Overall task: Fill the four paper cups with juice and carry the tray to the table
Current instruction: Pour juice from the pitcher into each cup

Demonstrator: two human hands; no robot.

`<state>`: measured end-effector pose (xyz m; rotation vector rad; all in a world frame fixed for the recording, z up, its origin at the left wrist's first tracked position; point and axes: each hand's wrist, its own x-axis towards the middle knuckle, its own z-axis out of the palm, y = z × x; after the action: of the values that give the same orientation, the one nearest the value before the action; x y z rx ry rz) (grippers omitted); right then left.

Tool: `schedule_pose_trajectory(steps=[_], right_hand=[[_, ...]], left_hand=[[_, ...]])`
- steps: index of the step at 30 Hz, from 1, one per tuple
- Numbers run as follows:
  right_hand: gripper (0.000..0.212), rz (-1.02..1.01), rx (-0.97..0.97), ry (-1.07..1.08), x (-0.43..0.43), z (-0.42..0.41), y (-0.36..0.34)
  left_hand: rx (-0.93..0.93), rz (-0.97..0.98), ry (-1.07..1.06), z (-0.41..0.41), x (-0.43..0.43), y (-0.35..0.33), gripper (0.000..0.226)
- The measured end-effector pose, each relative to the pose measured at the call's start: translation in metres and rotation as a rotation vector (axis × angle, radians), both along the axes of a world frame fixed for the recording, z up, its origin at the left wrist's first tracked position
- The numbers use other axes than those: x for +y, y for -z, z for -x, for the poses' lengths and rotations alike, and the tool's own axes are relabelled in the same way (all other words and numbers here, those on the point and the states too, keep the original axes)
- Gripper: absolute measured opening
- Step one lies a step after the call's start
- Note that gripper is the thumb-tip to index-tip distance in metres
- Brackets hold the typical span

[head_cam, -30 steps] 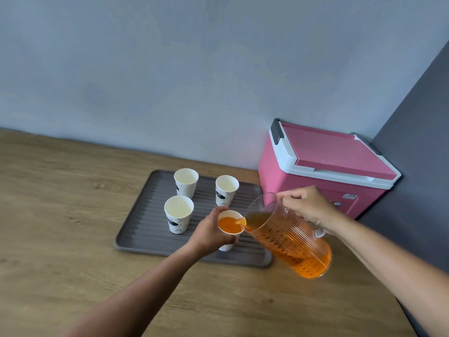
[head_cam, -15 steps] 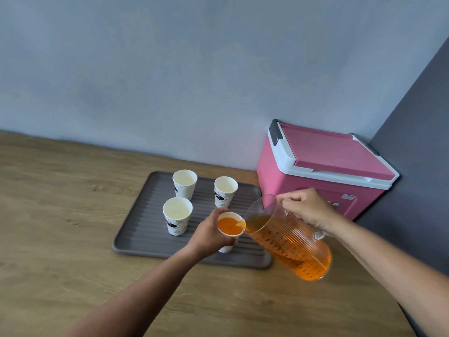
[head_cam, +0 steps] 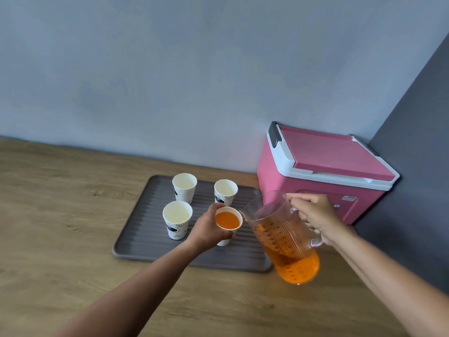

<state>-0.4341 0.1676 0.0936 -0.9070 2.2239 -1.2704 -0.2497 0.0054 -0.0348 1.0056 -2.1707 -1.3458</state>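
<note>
The clear ribbed pitcher (head_cam: 284, 237) is tilted, its long axis running from the base at lower right up to the spout at upper left, and the spout points at the filled cup (head_cam: 228, 221) without touching its rim. No stream shows between them. Orange juice (head_cam: 300, 268) pools in the lower part of the pitcher; the upper part is empty glass with printed markings too small to read.

The right hand (head_cam: 315, 218) has its fingers (head_cam: 297, 199) curled tight round the pitcher's handle, just behind the rim; most of the handle is hidden under them, with only the lower loop showing below the palm. The left hand (head_cam: 209, 231) wraps the filled cup from its left and under side, thumb by the near rim, fingers closed on the wall. The hand covers most of the cup's side, and whether the cup's base rests on the grey ridged tray (head_cam: 136, 244) cannot be told. That cup is nearly full of juice.

Just beyond the left fingers stands one empty cup (head_cam: 226, 192); to their left stand two more (head_cam: 177, 218) (head_cam: 184, 187), all upright on the tray with white insides. The tray lies on the wooden surface (head_cam: 60, 227). Behind the right hand sits a pink cooler (head_cam: 325, 166), lid down, partly blocked by the pitcher and hand.
</note>
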Motion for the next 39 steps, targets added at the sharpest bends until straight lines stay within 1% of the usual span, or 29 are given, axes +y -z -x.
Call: schedule_pose_trajectory(steps=[6, 13, 19, 21, 23, 25, 27, 29, 32, 34, 36, 39], right_hand=[[0.025, 0.083, -0.091, 0.085, 0.000, -0.002, 0.004], [0.025, 0.149, -0.151, 0.097, -0.005, -0.004, 0.003], [0.022, 0.177, -0.164, 0.076, -0.006, -0.009, -0.002], [0.021, 0.182, -0.163, 0.070, -0.007, -0.010, -0.002], [0.020, 0.182, -0.157, 0.059, -0.009, -0.012, -0.003], [0.022, 0.178, -0.147, 0.041, -0.010, -0.016, -0.005], [0.026, 0.172, -0.134, 0.025, -0.013, -0.018, -0.006], [0.025, 0.160, -0.132, 0.011, -0.017, -0.022, -0.006], [0.016, 0.149, -0.151, -0.009, -0.026, -0.027, -0.005], [0.016, 0.139, -0.163, -0.035, -0.032, -0.031, -0.006], [0.016, 0.134, -0.167, -0.056, -0.036, -0.035, -0.007], [0.017, 0.135, -0.161, -0.084, -0.042, -0.040, -0.007]], left_hand=[[-0.015, -0.012, -0.033, 0.004, -0.005, 0.003, 0.082], [-0.042, -0.039, -0.055, 0.001, -0.008, 0.006, 0.083], [-0.047, 0.025, -0.078, -0.004, -0.005, -0.002, 0.099], [-0.008, 0.073, -0.119, -0.012, 0.000, -0.009, 0.092], [0.084, 0.132, -0.200, -0.026, 0.004, -0.018, 0.076], [0.183, 0.230, -0.290, -0.043, 0.003, -0.027, 0.058], [0.194, 0.352, -0.369, -0.060, -0.006, -0.032, 0.052], [0.115, 0.404, -0.422, -0.075, -0.019, -0.032, 0.063], [-0.042, 0.341, -0.395, -0.090, -0.037, -0.019, 0.094], [-0.086, 0.268, -0.352, -0.094, -0.044, -0.007, 0.112], [-0.101, 0.176, -0.327, -0.094, -0.050, 0.004, 0.121], [-0.097, 0.062, -0.318, -0.091, -0.057, 0.015, 0.123]])
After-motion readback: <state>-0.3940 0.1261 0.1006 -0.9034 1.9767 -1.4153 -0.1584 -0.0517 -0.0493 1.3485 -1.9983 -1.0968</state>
